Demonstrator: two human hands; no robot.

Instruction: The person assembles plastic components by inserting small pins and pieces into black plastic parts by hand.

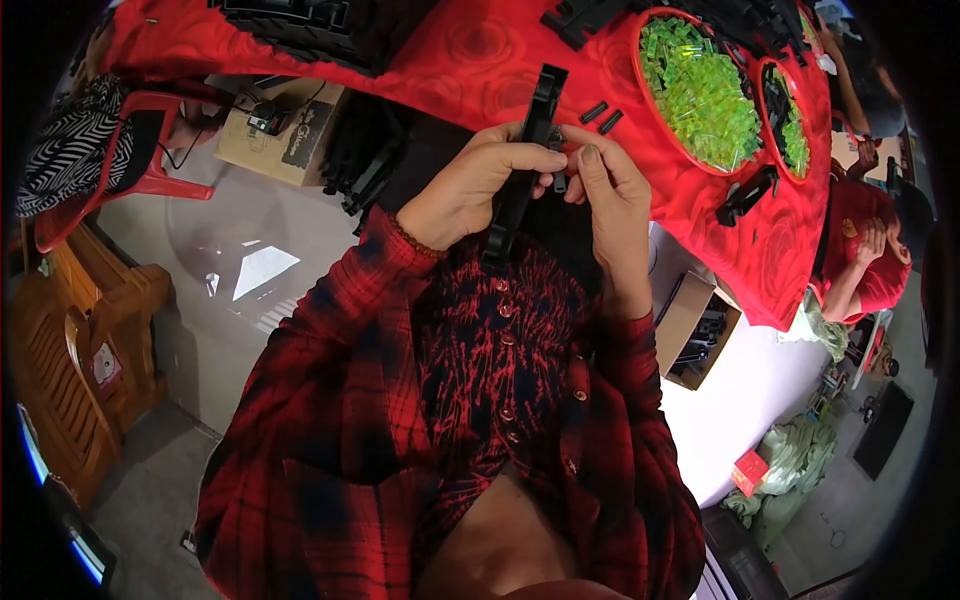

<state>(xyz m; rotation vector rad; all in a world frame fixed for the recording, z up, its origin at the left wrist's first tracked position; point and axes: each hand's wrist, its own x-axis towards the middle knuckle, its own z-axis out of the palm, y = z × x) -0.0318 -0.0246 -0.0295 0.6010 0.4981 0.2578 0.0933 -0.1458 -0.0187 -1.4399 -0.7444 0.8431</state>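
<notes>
My left hand (468, 182) is closed around a long, narrow black plastic part (499, 228), held upright in front of my chest near the table's edge. My right hand (618, 195) is at the part's right side, thumb and forefinger pinched together. A small dark piece (560, 183) shows between those fingertips, close to the long part; its exact shape is partly hidden. Beyond my right hand, two short black cylinders (594, 112) lie on the red cloth. Farther right, a red-rimmed tray (638, 62) holds many translucent green pieces (700, 95).
A red-covered table (460, 45) spans the far side, with black parts (310, 30) stacked at left. A second tray (762, 78) and a black piece (747, 196) sit at right. Cartons (262, 140) flank me on the floor. Another person (870, 250) sits at far right.
</notes>
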